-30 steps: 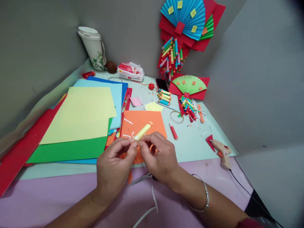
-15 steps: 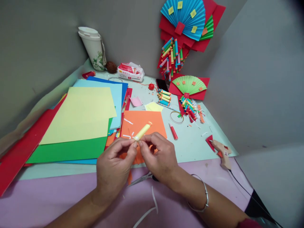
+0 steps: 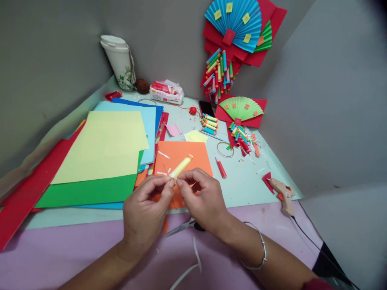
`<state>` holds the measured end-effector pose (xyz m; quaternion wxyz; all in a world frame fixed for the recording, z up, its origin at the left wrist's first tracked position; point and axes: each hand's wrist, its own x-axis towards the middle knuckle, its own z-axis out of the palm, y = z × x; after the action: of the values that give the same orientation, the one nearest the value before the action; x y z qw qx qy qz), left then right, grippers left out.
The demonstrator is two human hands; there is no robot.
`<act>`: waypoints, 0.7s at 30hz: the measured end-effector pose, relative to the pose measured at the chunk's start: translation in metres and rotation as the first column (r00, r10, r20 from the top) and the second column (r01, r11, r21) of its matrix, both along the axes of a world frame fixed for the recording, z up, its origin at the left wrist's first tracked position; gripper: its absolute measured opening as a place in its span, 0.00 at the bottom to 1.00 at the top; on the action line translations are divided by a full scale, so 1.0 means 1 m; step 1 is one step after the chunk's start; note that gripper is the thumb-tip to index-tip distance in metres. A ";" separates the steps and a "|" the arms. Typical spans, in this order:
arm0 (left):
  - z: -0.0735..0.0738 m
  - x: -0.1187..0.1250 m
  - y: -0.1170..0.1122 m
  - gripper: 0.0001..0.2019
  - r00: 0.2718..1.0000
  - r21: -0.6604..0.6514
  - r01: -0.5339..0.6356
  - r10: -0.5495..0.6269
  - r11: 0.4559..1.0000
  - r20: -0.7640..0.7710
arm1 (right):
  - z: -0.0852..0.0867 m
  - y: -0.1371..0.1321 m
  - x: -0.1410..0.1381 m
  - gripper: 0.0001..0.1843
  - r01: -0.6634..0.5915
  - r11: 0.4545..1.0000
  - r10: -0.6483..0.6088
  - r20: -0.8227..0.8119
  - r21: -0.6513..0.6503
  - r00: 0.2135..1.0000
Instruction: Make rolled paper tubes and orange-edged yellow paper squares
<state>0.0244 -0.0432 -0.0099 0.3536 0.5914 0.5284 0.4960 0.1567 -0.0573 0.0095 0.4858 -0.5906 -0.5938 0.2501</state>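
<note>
A yellow paper tube point(image 3: 180, 167) with an orange band at its far end slants up and away between my hands. My left hand point(image 3: 148, 207) pinches its near end with thumb and index finger. From the other side, the thumb and index finger of my right hand point(image 3: 204, 201) close on the same end, where a bit of white shows. Below the tube lies an orange sheet point(image 3: 193, 155) with small white strips on it. Scissors point(image 3: 181, 228) lie under my right wrist, their handle partly hidden.
Stacked coloured paper point(image 3: 105, 149) covers the left. A glue gun point(image 3: 284, 193) and a red pen-like tube point(image 3: 221, 168) lie at right. Finished paper tubes point(image 3: 209, 124), a tissue pack point(image 3: 167, 92), a lidded cup point(image 3: 119, 62) and paper-fan decorations point(image 3: 234, 24) stand farther back.
Almost nothing differs. My hands keep their pinch on the yellow tube, with only a tiny shift of the right wrist and of the view.
</note>
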 end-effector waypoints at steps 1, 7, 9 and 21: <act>0.000 0.000 0.000 0.04 1.000 0.001 0.000 0.000 1.000 0.001 | 0.001 0.000 0.000 0.04 0.000 1.000 -0.001 -0.030 -0.030 1.000; 0.000 0.001 0.000 0.04 1.000 -0.009 0.001 0.000 1.000 0.013 | 0.004 0.002 0.001 0.04 -0.058 0.975 0.003 -0.248 -0.215 0.969; 0.001 0.001 0.000 0.04 1.000 -0.021 -0.007 0.007 1.000 0.016 | 0.006 0.003 0.002 0.04 -0.087 0.961 0.005 -0.299 -0.262 0.954; 0.004 0.005 0.016 0.08 0.781 -0.412 0.269 0.053 0.870 0.622 | -0.002 0.009 0.003 0.05 -0.136 0.931 -0.001 -0.375 -0.338 0.927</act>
<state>0.0296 -0.0268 -0.0062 0.6699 0.3208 0.4537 0.4925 0.1596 -0.0482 0.0072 0.4638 -0.5904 -0.4564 0.4775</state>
